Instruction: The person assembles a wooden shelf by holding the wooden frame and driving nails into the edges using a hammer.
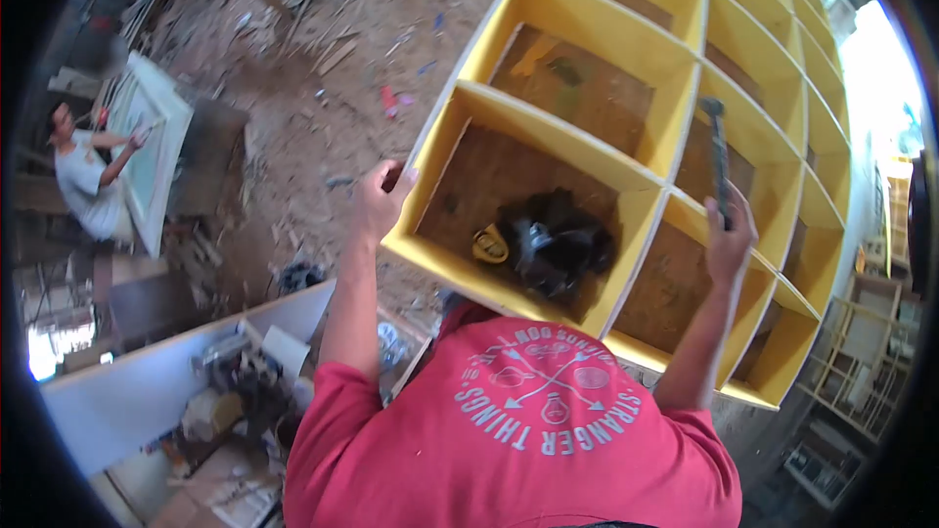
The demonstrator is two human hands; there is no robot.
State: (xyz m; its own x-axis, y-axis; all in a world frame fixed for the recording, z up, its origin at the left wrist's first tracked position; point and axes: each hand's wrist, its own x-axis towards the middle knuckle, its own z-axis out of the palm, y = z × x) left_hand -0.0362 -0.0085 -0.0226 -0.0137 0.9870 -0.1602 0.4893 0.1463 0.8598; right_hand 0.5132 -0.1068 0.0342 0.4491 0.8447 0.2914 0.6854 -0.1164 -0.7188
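A large yellow shelf unit (548,127), divided into several open compartments, lies in front of me with its openings facing up. My left hand (380,198) is at its outer left edge, fingers curled and the thumb side against the panel; whatever they may hold is hidden. My right hand (731,235) grips a hammer (720,142) by its handle, head pointing up and away, above the compartments on the right. In the nearest left compartment lie a crumpled black plastic bag (562,244) and a yellow tape measure (490,244).
On the left, another person (88,176) works at a pale framed panel (147,152). Wood scraps and debris litter the dirt floor (323,127). Near my lower left is a white-sided box (147,372) of tools and clutter. Wooden frames (856,342) stand at right.
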